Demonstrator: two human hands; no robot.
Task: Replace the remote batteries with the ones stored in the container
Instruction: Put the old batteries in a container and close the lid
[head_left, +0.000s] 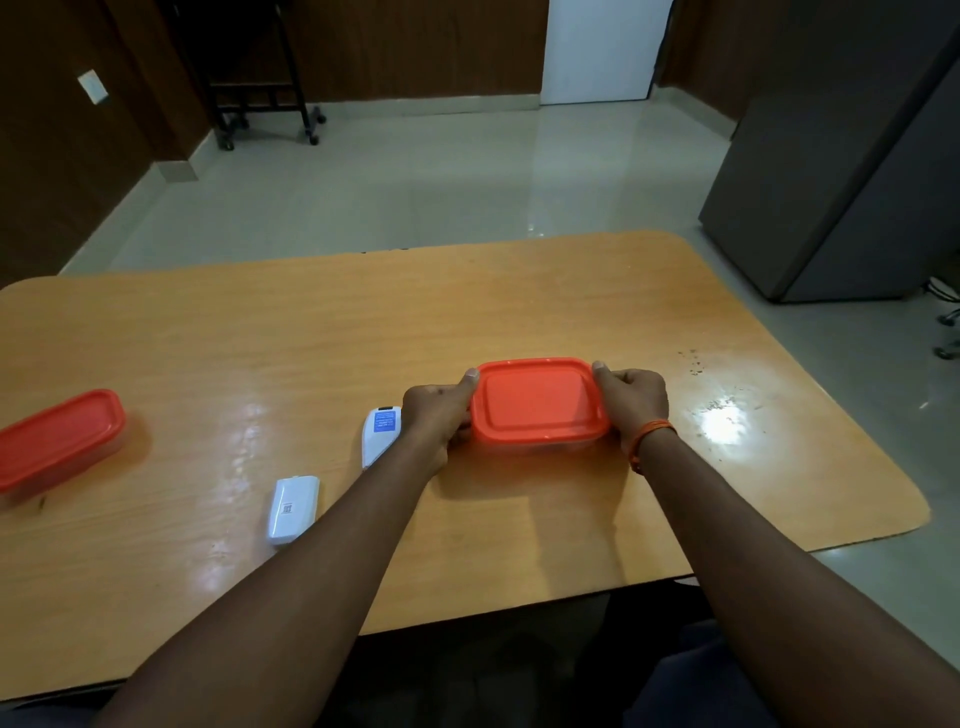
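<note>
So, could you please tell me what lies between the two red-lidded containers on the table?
In the head view, the white battery cover and the white remote, partly hidden by the left hand.

You can read no text here. The white remote (381, 435), just left of centre in the frame, carries a blue label with lines of print too small to make out. The white battery cover (292, 510), lower left of it, bears a small dark square code, likewise unreadable.
</note>
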